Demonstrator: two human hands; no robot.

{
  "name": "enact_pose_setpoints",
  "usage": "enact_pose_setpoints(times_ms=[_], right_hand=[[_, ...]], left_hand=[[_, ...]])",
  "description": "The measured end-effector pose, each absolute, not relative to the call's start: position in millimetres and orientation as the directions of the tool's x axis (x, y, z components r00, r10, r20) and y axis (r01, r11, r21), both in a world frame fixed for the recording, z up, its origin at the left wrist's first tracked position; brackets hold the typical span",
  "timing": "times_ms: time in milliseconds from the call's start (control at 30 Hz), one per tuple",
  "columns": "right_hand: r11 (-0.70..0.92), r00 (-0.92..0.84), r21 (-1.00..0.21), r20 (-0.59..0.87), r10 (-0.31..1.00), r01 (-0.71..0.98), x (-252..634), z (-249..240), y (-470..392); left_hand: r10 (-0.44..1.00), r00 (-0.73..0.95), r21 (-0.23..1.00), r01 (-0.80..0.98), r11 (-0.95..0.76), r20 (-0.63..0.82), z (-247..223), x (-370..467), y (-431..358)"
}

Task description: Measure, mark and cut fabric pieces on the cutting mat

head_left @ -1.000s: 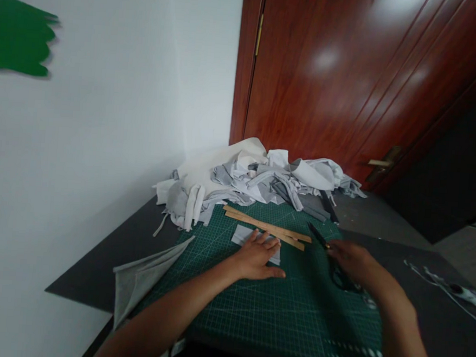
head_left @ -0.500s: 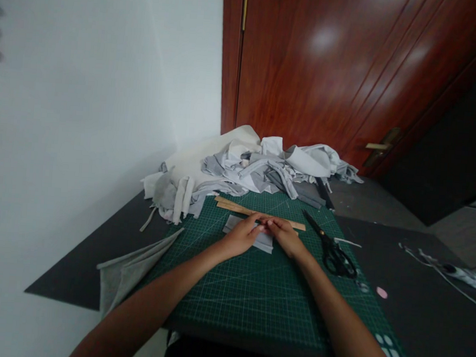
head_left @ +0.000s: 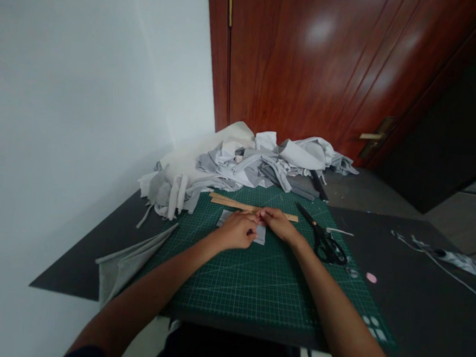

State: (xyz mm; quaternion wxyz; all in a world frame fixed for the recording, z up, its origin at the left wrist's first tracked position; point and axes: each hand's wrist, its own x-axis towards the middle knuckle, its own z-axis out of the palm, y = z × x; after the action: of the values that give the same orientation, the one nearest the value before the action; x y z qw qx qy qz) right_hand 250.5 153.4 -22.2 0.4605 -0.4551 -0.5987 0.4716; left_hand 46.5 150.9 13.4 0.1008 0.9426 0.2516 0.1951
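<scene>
A small piece of grey cloth [head_left: 260, 235] lies on the green cutting mat [head_left: 238, 287], partly covered by my hands. My left hand [head_left: 237, 230] rests over the cloth with its fingers curled in and its thumb bent. Just to the right, my right hand [head_left: 278, 222] has thumb and fingertips pinched together at the cloth's far edge. The fingertips of both hands meet there. What sits between them is too small and hidden to name. Directly beyond the hands lie thin tan wooden strips, like rulers [head_left: 236, 203].
Black-handled scissors [head_left: 323, 240] lie right of my hands, blades pointing away. Behind the mat is a heap of grey and white fabric scraps [head_left: 255, 166]. A folded grey cloth [head_left: 128, 266] is at the left edge. A pink oval piece [head_left: 371, 277] and a cord [head_left: 439, 263] lie right.
My left hand has turned more palm-down, its fingers curling over the cloth. My right hand stays pinched beside it. The whole view has shifted slightly.
</scene>
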Motion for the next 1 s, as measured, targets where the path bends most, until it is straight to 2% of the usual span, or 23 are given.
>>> enact_pose_setpoints(times_ms=[167,333,500,600,800,900,1000], right_hand=[[0.200,-0.174,-0.961,0.167,0.970,0.193,252,-21,153],[0.217,-0.187,-0.947,0.174,0.967,0.236,250,-20,150],[0.211,-0.203,-0.954,0.168,0.965,0.213,249,-16,147],[0.182,-0.200,-0.966,0.145,0.969,0.183,249,-16,147],[0.108,-0.240,-0.991,0.086,0.967,0.081,254,-3,134],[0.183,-0.319,-0.982,0.158,0.935,0.051,252,10,121],[0.216,-0.206,-0.972,0.193,0.959,0.095,241,18,109]], left_hand=[[0.446,0.844,0.302,0.360,-0.883,0.297,13,39,153],[0.346,0.898,0.380,0.231,-0.896,0.270,9,27,154],[0.505,0.822,0.519,0.320,-0.792,0.263,4,31,156],[0.544,0.793,0.569,0.321,-0.757,0.276,1,33,155],[0.679,0.669,0.779,0.237,-0.580,0.302,4,34,157],[0.760,0.579,0.875,0.157,-0.458,0.294,7,34,160],[0.822,0.509,0.949,0.029,-0.314,0.257,9,37,157]])
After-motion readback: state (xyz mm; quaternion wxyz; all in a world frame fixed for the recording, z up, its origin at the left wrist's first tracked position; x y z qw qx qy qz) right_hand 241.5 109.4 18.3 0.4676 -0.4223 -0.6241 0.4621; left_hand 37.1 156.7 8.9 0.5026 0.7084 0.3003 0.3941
